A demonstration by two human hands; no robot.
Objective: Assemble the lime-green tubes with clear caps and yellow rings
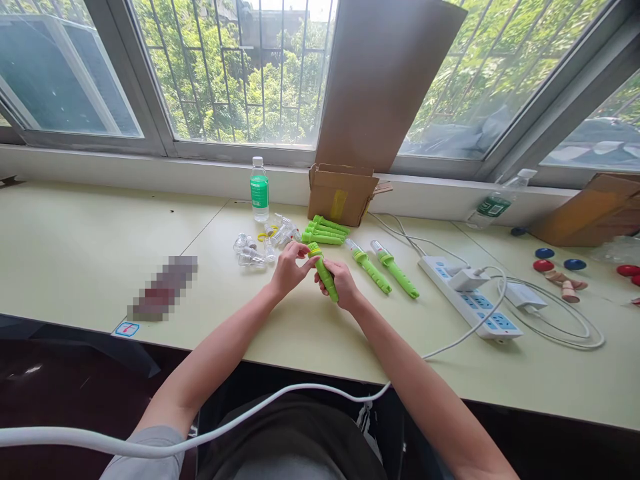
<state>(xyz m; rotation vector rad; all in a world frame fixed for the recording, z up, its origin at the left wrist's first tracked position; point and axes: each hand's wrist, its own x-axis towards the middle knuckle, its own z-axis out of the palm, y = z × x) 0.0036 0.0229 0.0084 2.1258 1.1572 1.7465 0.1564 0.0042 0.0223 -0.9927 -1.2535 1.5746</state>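
My right hand (340,281) is wrapped round the body of a green plastic tube (327,277) with a threaded top, held tilted above the table. At that top end the thumb and fingers of my left hand (291,270) close on the tube, where a yellow ring (315,253) shows round it. Behind my hands lie several more green tubes (325,230) in a pile. Clear plastic caps (251,257) are scattered left of them, with loose yellow rings (267,232) among them. To the right, two green tubes with clear caps fitted (370,267) (396,270) lie side by side.
A water bottle (259,190) and a cardboard box (340,193) stand at the back. On the right are a white power strip (470,300) with plugs and cables, another bottle (500,200), and red and blue balls (543,265). A white cable (280,395) crosses before my body.
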